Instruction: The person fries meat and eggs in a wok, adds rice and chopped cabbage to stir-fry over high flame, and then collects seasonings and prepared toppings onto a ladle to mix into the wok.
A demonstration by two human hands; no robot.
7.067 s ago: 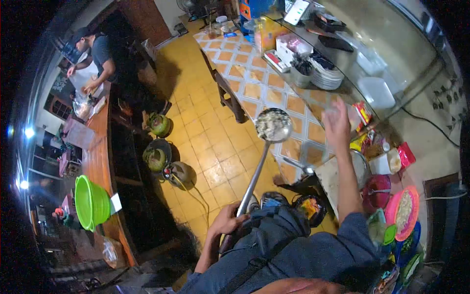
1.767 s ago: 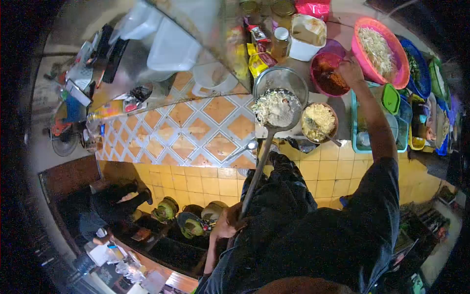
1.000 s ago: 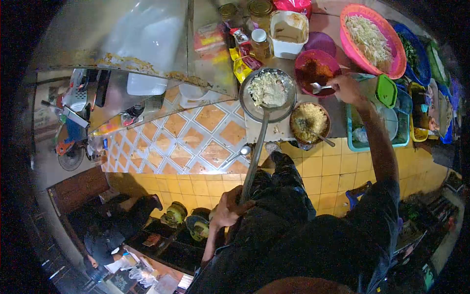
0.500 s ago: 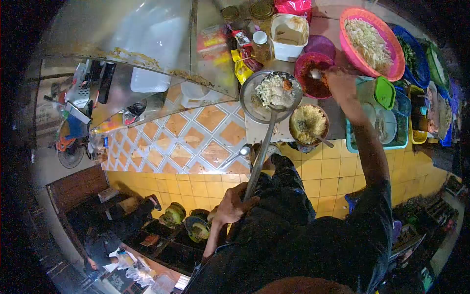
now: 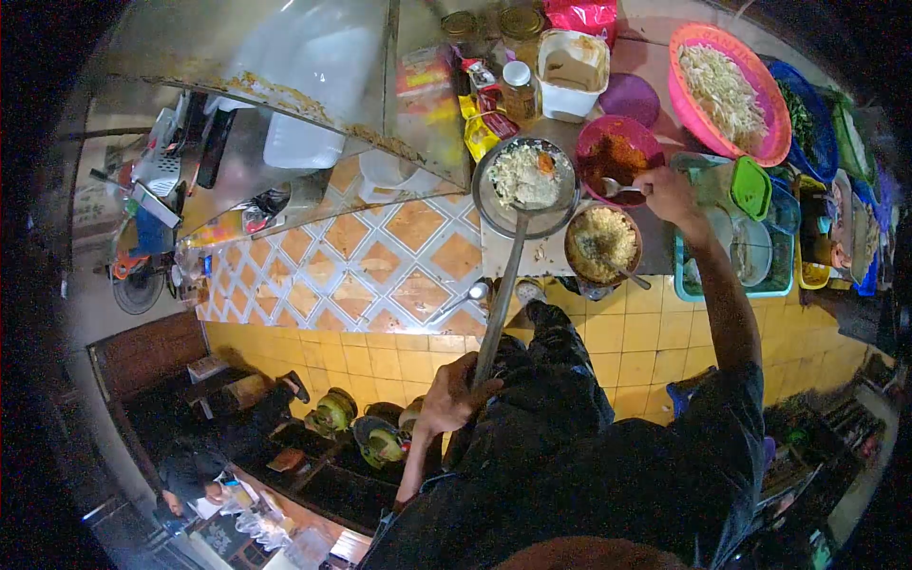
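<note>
My left hand (image 5: pixel 453 397) is closed round the long metal handle of a wide, shallow ladle (image 5: pixel 486 205). The ladle rests at the counter's edge, holding pale shredded food (image 5: pixel 525 180) with a dab of red paste on top. My right hand (image 5: pixel 673 198) grips a metal spoon (image 5: pixel 622 187), whose end reaches into a pink-red bowl (image 5: pixel 654 142) of red paste (image 5: pixel 617 157). Just below that bowl sits a brown bowl (image 5: pixel 572 249) of yellowish minced food, with a spoon handle (image 5: pixel 635 278) sticking out.
A pink basin (image 5: pixel 777 123) of pale shreds stands at the back right, near a teal basket (image 5: pixel 686 282) with containers. Behind the ladle are a white tub (image 5: pixel 570 103), a jar (image 5: pixel 519 92) and a yellow packet (image 5: pixel 482 138). A glass case (image 5: pixel 313 66) stands left; another person (image 5: pixel 195 475) is at lower left.
My right hand has drawn back toward me and slightly right, bringing the spoon to the bowl's near rim. My left hand stays on the ladle handle; the view has shifted slightly.
</note>
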